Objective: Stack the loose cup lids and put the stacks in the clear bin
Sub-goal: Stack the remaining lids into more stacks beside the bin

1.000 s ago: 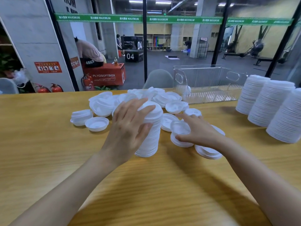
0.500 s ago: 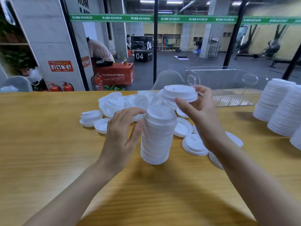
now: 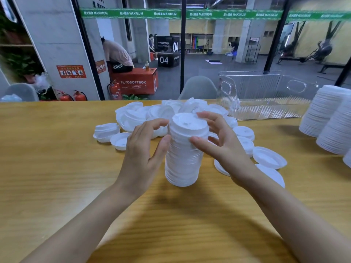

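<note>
A tall stack of white cup lids stands upright on the wooden table in the middle of the view. My left hand holds its left side, thumb against the wall and fingers curled toward the top rim. My right hand grips the upper part from the right, thumb on the front and fingers round the top lid. Behind the stack lies a pile of loose lids. More loose lids lie to the right of my right hand. The clear bin stands at the back right.
Tall finished lid stacks stand at the table's right edge. A short stack of lids and a single lid lie left of my left hand. A glass wall runs behind the table's far edge.
My right hand has brought the lids it held above the stack down onto its top. It now grips the stack's upper part. My left hand stays at the stack's left side.
</note>
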